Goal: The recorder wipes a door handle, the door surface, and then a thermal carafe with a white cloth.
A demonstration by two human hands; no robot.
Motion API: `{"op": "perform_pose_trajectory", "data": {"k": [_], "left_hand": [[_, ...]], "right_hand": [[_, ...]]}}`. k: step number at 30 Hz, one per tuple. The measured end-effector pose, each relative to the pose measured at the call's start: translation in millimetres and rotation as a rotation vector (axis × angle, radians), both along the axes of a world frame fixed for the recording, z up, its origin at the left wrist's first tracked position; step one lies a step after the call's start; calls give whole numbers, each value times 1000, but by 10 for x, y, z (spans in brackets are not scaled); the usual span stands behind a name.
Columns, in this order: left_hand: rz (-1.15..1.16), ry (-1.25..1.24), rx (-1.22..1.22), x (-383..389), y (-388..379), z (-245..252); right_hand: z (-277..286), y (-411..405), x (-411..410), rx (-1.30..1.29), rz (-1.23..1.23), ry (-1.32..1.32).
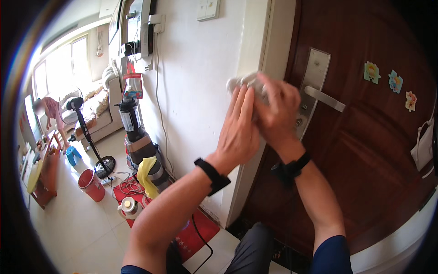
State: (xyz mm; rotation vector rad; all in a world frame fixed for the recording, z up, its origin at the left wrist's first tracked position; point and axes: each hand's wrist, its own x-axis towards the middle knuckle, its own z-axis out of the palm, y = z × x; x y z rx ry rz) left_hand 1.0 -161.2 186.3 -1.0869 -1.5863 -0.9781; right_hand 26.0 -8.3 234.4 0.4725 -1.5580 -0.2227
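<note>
My left hand (239,132) lies with its fingers stretched upward against a crumpled white cloth (236,83) in front of the pale door frame (255,37). Beside it, my right hand (279,109) is bent over the same cloth, its outline slightly blurred. Both wrists wear black bands. How firmly each hand grips the cloth is partly hidden by the fingers. Just right of my right hand is the metal lever handle (325,98) on its plate, fixed to a dark brown wooden door (362,157). Several puzzle-shaped stickers are on the door.
Below left, a white kettle (130,207) and a yellow cloth (147,176) are by a red mat (202,229) with cables. A blender (129,116), red bucket (91,185) and standing fan (85,128) are farther off. A person (53,113) bends near the window. A white bag (422,147) hangs right.
</note>
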Motion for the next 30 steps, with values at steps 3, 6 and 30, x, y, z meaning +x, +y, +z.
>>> {"op": "perform_pose_trajectory", "data": {"k": [3,6,30], "left_hand": [[-16,80,28,-197,-85,305],[-134,136,40,-315,-124,84],[-376,3,-96,-403,-828,-748]], "right_hand": [[177,-99,-112,-28,62,51],[-109,-83,-206,-90,240,13],[-568,-170,-519,-128,-6,99]]}}
